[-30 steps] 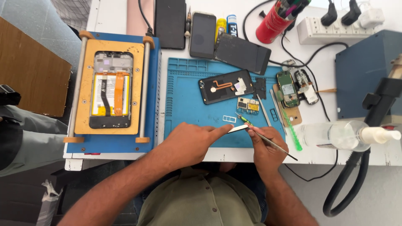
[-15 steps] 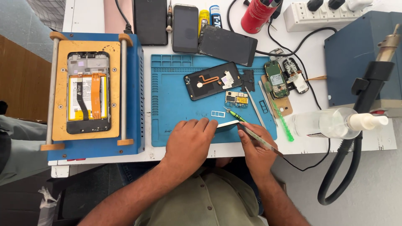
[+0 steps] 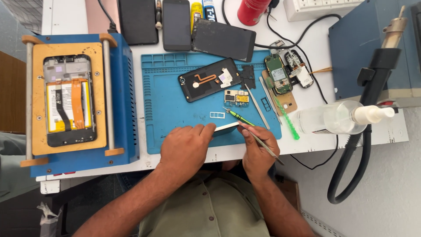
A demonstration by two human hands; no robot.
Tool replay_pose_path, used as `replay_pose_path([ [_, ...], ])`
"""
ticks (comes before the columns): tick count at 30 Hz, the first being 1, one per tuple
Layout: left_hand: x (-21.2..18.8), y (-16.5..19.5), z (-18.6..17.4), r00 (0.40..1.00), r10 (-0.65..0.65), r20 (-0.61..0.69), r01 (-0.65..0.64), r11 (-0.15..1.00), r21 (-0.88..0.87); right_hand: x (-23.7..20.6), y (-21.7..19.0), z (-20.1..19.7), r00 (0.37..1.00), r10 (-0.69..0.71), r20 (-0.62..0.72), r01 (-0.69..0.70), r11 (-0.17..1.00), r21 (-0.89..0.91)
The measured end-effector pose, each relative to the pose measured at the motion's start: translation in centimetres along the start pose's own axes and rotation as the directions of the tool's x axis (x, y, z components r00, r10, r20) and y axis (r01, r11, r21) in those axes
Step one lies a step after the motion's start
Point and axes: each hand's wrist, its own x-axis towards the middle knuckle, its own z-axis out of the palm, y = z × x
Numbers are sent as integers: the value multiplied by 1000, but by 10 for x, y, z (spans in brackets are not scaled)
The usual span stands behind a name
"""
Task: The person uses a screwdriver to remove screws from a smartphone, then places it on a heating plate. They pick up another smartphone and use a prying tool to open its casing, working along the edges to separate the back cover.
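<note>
My left hand (image 3: 186,147) rests on the near edge of the blue work mat (image 3: 166,101), its fingers holding a thin white part (image 3: 228,127) flat. My right hand (image 3: 258,151) grips metal tweezers (image 3: 262,144) like a pen, their tip touching the right end of that white part. A green-handled screwdriver (image 3: 239,117) lies just beyond the hands. A small white card tray (image 3: 217,115) sits on the mat close by. Further up lie an opened black phone back (image 3: 209,80) with an orange flex cable and a small circuit board (image 3: 236,97).
A blue screen-separator machine holds an opened phone (image 3: 69,101) in its yellow frame at left. Several phones (image 3: 176,24) line the back edge. A clear pump bottle (image 3: 335,117), a black hose (image 3: 351,162), a blue station (image 3: 372,48) and small dismantled phones (image 3: 285,72) crowd the right.
The view has shifted, so the bench sits lower and to the right in frame. Both hands stay together on the white part at the mat's near edge, with only slight movement of the tweezers.
</note>
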Motion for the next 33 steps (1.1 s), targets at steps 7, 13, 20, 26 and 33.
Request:
replay_pose_path([
  [7, 1, -1, 1, 1000, -17, 0, 17, 1000, 13, 7, 0, -7, 991, -46, 126, 60, 992, -109],
  [13, 1, -1, 1, 1000, -11, -5, 11, 1000, 11, 13, -4, -7, 981, -60, 183, 87, 986, -145],
  [20, 1, -2, 2, 1000, 16, 2, -16, 1000, 14, 47, -22, -25, 927, 64, 370, 29, 970, -241],
  [26, -1, 0, 4, 1000, 28, -2, -28, 998, 59, 64, -28, -30, 879, 162, 448, -56, 969, -241],
  [33, 0, -2, 6, 999, 46, -17, -45, 998, 39, 34, -22, -16, 891, -172, 420, 380, 787, -485],
])
